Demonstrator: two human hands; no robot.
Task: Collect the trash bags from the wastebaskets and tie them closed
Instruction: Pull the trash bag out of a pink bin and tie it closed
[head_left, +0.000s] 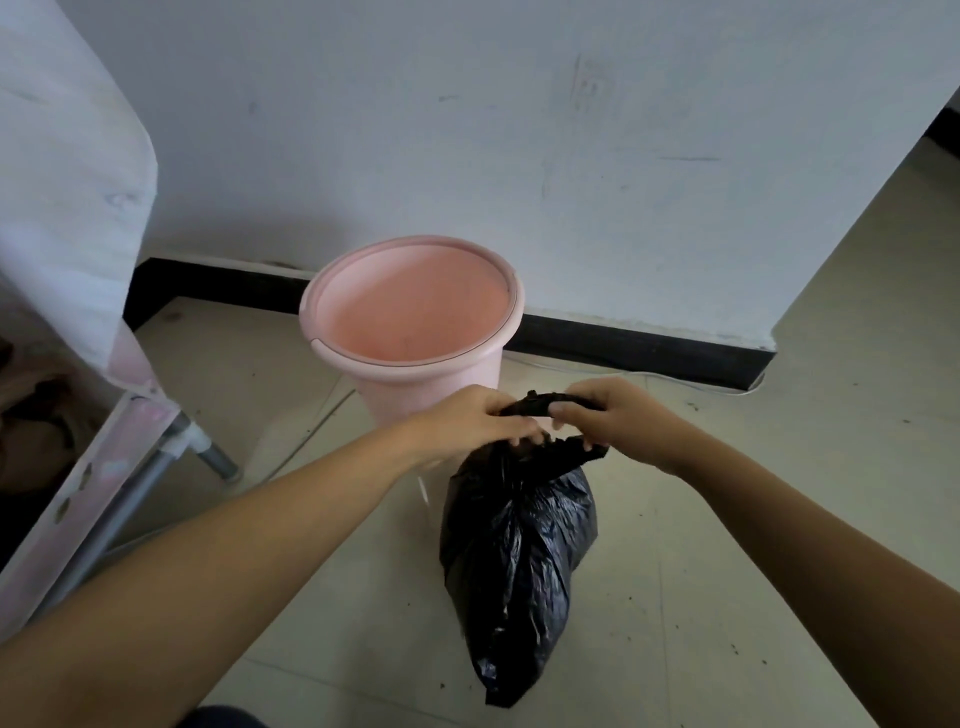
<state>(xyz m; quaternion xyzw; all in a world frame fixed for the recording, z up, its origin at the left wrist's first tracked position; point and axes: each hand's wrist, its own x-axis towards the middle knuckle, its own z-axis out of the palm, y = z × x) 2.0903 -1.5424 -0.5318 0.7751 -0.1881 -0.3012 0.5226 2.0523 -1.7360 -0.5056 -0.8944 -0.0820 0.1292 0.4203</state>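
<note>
- The white painted wall (467, 130) with its black skirting strip (623, 338) backs the scene, above a pale tiled floor (779, 493) speckled with dark crumbs.
- A pink-and-white furniture piece on metal legs (78, 312) stands at the left, well apart from the work.
- The round pink plastic wastebasket (410, 317) sits against the wall, with no liner in it, so the bag is already out.
- The crinkled black plastic trash bag (514, 561) is in front of the wastebasket, its neck gathered at the top and its body hanging towards the floor; whether it touches the floor I cannot tell.
- The left hand (478, 415) has its fingers curled round one gathered end of the bag's mouth.
- The right hand (613, 421) pinches the other end, a black strip stretched between the two hands.
- Judgement: the knot is being formed. It should go best by keeping both ends taut, crossing one under the other close to the neck, then pulling outward evenly so that no gap stays open.
</note>
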